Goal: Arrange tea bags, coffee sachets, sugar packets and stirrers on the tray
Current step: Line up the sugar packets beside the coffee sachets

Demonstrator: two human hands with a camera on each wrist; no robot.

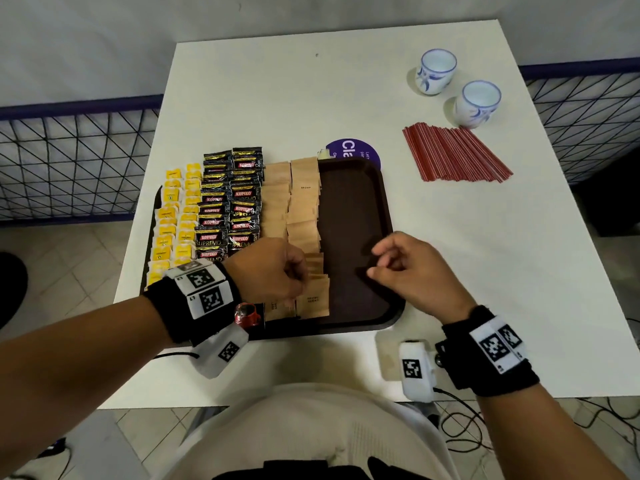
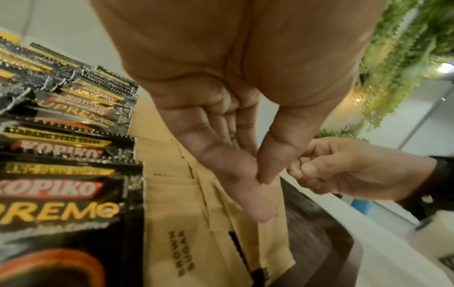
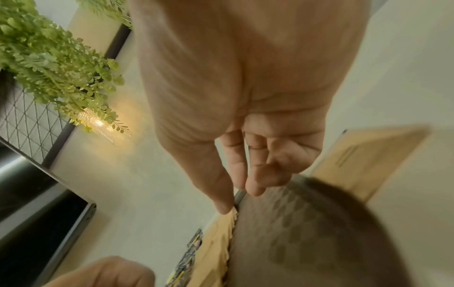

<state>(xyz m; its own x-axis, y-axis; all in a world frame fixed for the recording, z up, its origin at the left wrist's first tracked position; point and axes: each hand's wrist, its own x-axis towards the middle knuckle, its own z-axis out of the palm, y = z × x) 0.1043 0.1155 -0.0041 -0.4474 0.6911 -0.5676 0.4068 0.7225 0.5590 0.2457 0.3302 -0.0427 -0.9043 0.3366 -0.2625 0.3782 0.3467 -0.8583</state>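
A dark brown tray holds columns of yellow tea bags, black coffee sachets and brown sugar packets; its right part is bare. Red stirrers lie in a heap on the table, right of the tray. My left hand is over the near end of the sugar packets. Its fingers point down onto them, thumb against the index finger, nothing seen between. My right hand hovers over the tray's bare part, fingers loosely curled and holding nothing.
Two white-and-blue cups stand at the back right of the white table. A purple round sticker shows behind the tray. Black wire fencing runs along both sides of the table.
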